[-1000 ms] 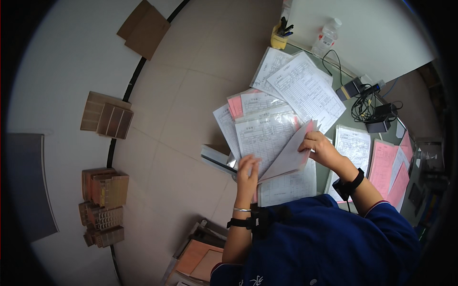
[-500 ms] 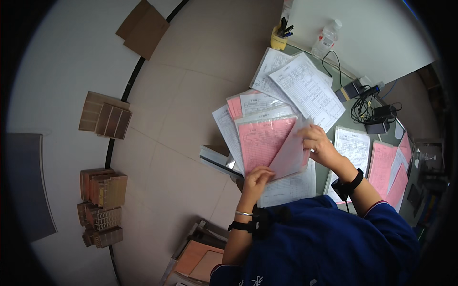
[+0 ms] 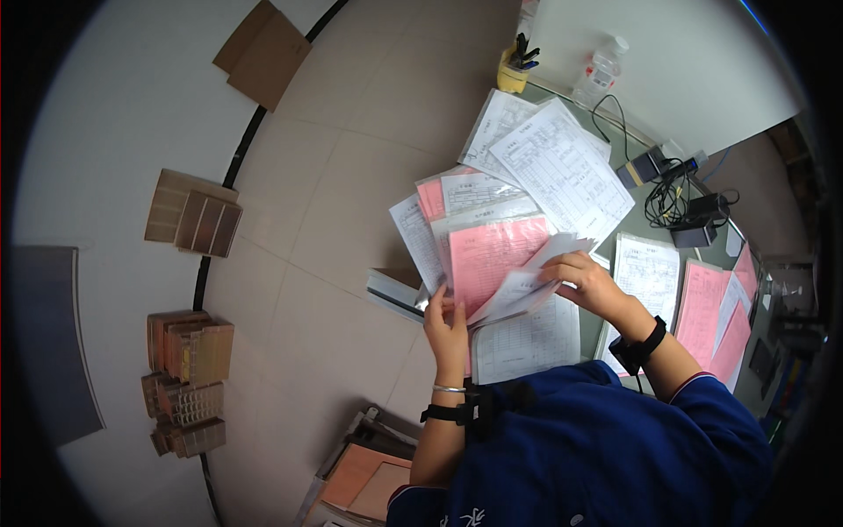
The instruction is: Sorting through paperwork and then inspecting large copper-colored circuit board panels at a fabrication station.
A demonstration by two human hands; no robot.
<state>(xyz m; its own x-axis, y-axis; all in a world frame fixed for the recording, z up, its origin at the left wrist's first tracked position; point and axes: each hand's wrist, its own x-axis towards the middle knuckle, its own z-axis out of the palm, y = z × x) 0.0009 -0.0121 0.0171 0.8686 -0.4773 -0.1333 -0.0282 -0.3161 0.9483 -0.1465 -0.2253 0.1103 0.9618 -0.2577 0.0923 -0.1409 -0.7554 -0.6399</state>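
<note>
My right hand (image 3: 584,279) pinches a few white printed sheets (image 3: 520,290) by their upper right corner; they are lifted and bowed over the right part of a pink form (image 3: 493,255). At the lower left edge of that pink form, my left hand (image 3: 446,327) grips the side, its fingers up along the edge. Beneath lies a clear plastic sleeve (image 3: 486,212) with paper inside, on a spread of overlapping white and pink forms. Another sleeved white form (image 3: 527,344) lies just in front of my body.
More white forms (image 3: 566,167) fan across the far side of the green desk (image 3: 601,338). Right of my arm lie pink sheets (image 3: 702,307). Behind them are tangled black cables (image 3: 672,198). A bottle (image 3: 601,70) and yellow pen holder (image 3: 512,72) stand at the back. Cardboard boxes (image 3: 189,347) line the wall.
My left hand has moved left and down to the pink form's edge. The pink form has shifted slightly right, and white sheets now show folded up under my right fingers.
</note>
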